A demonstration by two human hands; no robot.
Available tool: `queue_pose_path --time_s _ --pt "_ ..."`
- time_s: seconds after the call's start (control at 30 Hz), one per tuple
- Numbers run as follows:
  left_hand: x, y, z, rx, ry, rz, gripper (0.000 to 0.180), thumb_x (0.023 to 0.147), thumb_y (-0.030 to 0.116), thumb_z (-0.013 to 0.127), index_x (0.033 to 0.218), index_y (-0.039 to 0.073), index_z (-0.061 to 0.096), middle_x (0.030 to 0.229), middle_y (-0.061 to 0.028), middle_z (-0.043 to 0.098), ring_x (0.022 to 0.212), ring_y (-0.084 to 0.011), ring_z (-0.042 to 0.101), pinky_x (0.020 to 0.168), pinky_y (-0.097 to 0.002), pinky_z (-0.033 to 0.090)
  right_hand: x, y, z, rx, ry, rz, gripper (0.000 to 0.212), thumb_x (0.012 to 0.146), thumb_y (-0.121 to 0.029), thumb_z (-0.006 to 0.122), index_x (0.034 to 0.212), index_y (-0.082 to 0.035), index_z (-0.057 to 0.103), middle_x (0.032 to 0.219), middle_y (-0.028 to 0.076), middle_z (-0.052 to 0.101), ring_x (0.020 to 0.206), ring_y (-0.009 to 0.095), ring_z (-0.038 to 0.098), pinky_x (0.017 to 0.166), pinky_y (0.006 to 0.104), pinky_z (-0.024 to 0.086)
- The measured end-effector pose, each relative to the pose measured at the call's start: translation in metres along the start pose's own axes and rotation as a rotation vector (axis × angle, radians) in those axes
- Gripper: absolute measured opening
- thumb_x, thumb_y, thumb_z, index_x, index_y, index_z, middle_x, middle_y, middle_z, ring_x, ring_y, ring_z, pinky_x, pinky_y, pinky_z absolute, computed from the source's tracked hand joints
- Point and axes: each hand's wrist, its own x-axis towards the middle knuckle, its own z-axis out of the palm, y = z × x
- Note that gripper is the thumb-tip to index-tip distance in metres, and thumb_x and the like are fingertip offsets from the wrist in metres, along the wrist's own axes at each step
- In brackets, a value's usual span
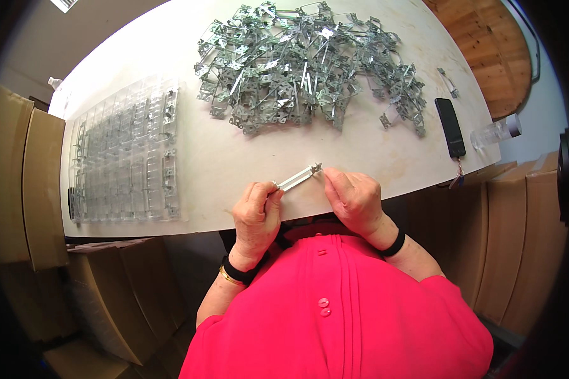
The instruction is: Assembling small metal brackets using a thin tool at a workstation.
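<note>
brown cardboard boxes left and right of the table, dark-screened black phone at its right edge

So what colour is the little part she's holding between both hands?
Shiny silver-grey metal strip, clearest in the head view, held by left hand and right hand.

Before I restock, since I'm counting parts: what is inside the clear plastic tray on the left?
The clear plastic tray holds small metal brackets in the slots along its right edge. The other slots are too glary to read. What lies under the tray is covered.
</note>
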Motion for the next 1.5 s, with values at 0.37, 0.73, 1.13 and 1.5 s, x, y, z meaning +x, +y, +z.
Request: queue_pose_path --time_s 0.37,0.73,1.13,1.5 --pt "0.000 0.000 0.002 0.027 0.011 0.037 0.015 0.093 -0.001 0.077 0.102 0.004 0.066 0.086 -0.0139 0.065 0.068 -0.0313 0.065 0.061 -0.0388 0.052 0.000 0.002 0.002 0.004 0.024 0.007 0.025 0.087 0.001 0.078 0.109 -0.002 0.068 0.070 0.010 0.063 0.060 0.031 0.064 0.056 0.0411 0.050" --pt "0.000 -0.001 0.002 0.041 0.009 0.037 0.014 0.094 0.000 0.077 0.104 0.004 0.067 0.086 -0.0138 0.065 0.068 -0.0316 0.065 0.061 -0.0390 0.052 0.002 -0.003 -0.005 0.013 -0.006 0.007 0.023 0.087 0.002 0.077 0.108 -0.003 0.067 0.074 0.012 0.066 0.061 0.031 0.065 0.056 0.0408 0.051" --pt "0.002 -0.004 0.004 0.025 0.040 0.061 0.015 0.095 0.000 0.077 0.105 0.004 0.067 0.085 -0.0134 0.066 0.067 -0.0303 0.064 0.061 -0.0383 0.052 0.001 0.002 -0.006 0.012 0.048 0.056 0.022 0.088 0.004 0.077 0.105 -0.004 0.067 0.073 0.012 0.067 0.060 0.030 0.066 0.055 0.0400 0.051" --pt "0.002 -0.003 0.004 0.046 0.040 0.068 0.015 0.094 0.000 0.077 0.105 0.004 0.067 0.085 -0.0134 0.066 0.067 -0.0310 0.065 0.061 -0.0388 0.052 0.003 0.000 -0.001 0.019 0.047 0.101 0.020 0.089 0.004 0.076 0.105 -0.004 0.067 0.071 0.011 0.066 0.058 0.030 0.065 0.054 0.0405 0.050"
